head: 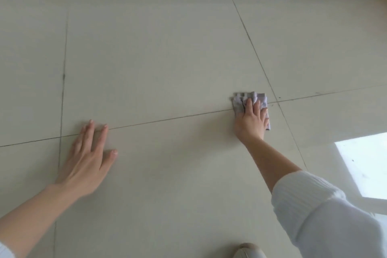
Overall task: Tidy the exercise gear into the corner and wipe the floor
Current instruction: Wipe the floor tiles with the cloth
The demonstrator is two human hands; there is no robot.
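As right hand [252, 120] presses down, cloth [239, 100] lies beneath fingers [249, 105].

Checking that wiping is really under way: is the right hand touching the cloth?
Touching. The head view shows the right hand laid flat on top of the grey cloth, its fingers overlapping the fabric and holding it down on the tiled floor.

Cloth [240, 100]: small, grey-lilac, crumpled into folds, flat on the floor [157, 58] under my right hand [252, 119]. The bunched edge pokes out past my fingertips and a strip shows to the right of my palm. Floor: pale beige large tiles, thin dark grout lines. One joint runs under the cloth and under my left hand's [88, 157] fingers.
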